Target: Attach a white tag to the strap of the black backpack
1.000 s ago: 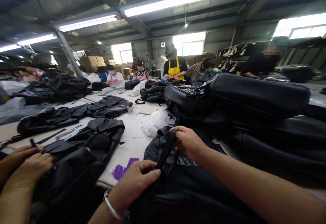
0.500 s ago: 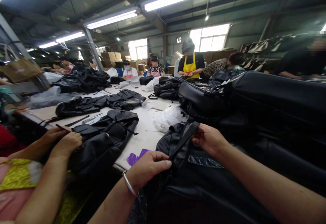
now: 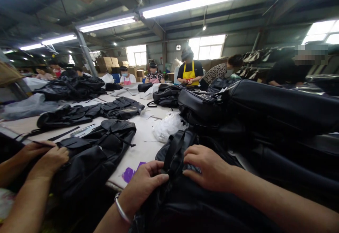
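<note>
A black backpack (image 3: 201, 208) lies in front of me at the table's near edge. Its wide black strap (image 3: 173, 150) rises from the top, and my left hand (image 3: 147, 181), with a silver bracelet on its wrist, pinches it low down between thumb and fingers. Just to the right, my right hand (image 3: 209, 167) is closed on the top of the backpack. A dark, shiny strip (image 3: 192, 168) that looks plastic-covered shows between its thumb and fingers. The fingertips of both hands are partly hidden.
A pile of black bags (image 3: 275, 102) rises at the right. Beyond my hands lies a clear bag of white pieces (image 3: 169, 126); purple pieces (image 3: 129, 173) lie near the table edge. At left, a co-worker's hands (image 3: 50, 157) work at another black backpack (image 3: 97, 155). Several people stand or sit farther back.
My right hand has let go of the strap's upper part and come down onto the backpack top. The strap now stands up by itself; my left hand keeps its pinch. The view has shifted right.
</note>
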`<state>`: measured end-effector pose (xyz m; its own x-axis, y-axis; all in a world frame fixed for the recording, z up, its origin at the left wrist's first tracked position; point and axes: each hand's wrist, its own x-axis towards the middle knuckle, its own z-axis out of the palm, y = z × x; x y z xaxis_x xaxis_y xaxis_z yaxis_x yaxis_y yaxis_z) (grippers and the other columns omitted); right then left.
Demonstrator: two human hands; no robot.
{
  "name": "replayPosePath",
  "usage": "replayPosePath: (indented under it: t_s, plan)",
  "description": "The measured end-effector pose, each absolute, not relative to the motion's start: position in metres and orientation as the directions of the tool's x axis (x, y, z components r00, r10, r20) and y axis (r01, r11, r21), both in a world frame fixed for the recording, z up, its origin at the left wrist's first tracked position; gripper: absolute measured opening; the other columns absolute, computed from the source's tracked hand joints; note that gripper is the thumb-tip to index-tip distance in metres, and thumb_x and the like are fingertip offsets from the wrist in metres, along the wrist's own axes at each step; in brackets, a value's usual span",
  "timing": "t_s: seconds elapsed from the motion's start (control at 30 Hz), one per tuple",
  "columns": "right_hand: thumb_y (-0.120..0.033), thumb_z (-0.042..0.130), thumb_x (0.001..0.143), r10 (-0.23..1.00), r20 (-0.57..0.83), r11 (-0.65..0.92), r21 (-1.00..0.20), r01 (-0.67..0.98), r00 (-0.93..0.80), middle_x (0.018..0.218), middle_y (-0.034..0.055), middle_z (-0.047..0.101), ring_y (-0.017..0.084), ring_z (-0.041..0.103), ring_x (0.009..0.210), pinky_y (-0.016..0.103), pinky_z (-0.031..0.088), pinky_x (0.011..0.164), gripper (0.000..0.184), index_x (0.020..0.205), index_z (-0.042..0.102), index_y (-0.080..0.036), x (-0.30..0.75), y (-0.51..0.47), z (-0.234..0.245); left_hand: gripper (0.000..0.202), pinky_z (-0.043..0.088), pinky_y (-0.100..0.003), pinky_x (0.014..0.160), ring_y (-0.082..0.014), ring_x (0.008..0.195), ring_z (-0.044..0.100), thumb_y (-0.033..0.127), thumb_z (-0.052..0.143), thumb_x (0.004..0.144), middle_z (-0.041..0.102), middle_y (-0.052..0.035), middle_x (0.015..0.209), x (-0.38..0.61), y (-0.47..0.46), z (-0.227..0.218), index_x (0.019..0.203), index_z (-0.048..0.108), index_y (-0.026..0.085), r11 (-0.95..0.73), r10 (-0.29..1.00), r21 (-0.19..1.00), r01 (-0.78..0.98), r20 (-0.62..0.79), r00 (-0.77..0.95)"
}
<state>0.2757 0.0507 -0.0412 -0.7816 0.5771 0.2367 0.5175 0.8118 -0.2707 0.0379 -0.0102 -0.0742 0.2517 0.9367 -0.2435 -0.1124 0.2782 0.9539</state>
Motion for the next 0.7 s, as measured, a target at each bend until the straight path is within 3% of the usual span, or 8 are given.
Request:
replayPosePath:
  t_s: [0.13,0.23,0.4,0.5,0.7]
  plan:
    - [-0.042,0.067,0.077,0.447,0.226,0.894,-0.129,0.428,-0.865,0.117,0.0118,0.061,0.028,0.051,0.108,0.041,0.035,0.093,0.044,0.113,0.061,-0.017,0.256,0.039,-0.047,0.041,0.051,-0.03,0.079,-0.0209,0.084,0.067,0.027,0.08,0.069,0.074,-0.0079,0.092,0.039,-0.01,-0.076,0.107,0.068,0.014,0.243,0.953,0.957,-0.157,-0.205,0.225]
    - [-0.044,0.06,0.083,0.458,0.257,0.886,-0.059,0.459,-0.851,0.101,0.0117,0.065,0.027,0.053,0.098,0.04,0.036,0.087,0.034,0.1,0.063,-0.015,0.24,0.041,-0.057,0.04,0.051,-0.03,0.08,-0.0217,0.087,0.067,0.025,0.081,0.068,0.074,-0.0086,0.092,0.039,-0.01,-0.08,0.105,0.068,0.013,0.213,0.962,0.965,-0.152,-0.18,0.205]
    - [-0.025,0.055,0.085,0.397,0.281,0.898,0.076,0.433,-0.874,0.085,0.0093,0.065,0.022,0.053,0.078,0.037,0.034,0.077,0.013,0.089,0.063,-0.015,0.227,0.054,-0.058,0.054,0.052,-0.034,0.08,-0.0219,0.083,0.068,0.029,0.081,0.068,0.072,-0.0068,0.088,0.041,-0.01,-0.084,0.117,0.06,0.016,0.21,0.966,0.964,-0.166,-0.179,0.186]
    - [-0.019,0.052,0.086,0.408,0.311,0.88,0.115,0.46,-0.858,0.081,0.0083,0.064,0.021,0.052,0.075,0.035,0.033,0.072,0.011,0.083,0.061,-0.016,0.229,0.067,-0.052,0.062,0.052,-0.034,0.077,-0.0224,0.08,0.068,0.031,0.08,0.069,0.072,-0.0054,0.086,0.042,-0.01,-0.083,0.124,0.055,0.018,0.214,0.967,0.97,-0.111,-0.194,0.168]
    - [-0.019,0.055,0.085,0.516,0.418,0.794,0.093,0.6,-0.748,0.083,0.0068,0.064,0.02,0.052,0.079,0.033,0.035,0.073,0.009,0.079,0.06,-0.016,0.244,0.089,-0.042,0.031,0.048,-0.028,0.066,-0.0208,0.073,0.064,0.039,0.075,0.072,0.071,-0.0057,0.079,0.039,-0.012,-0.083,0.085,0.066,0.012,0.178,0.973,0.98,0.086,-0.188,0.131]
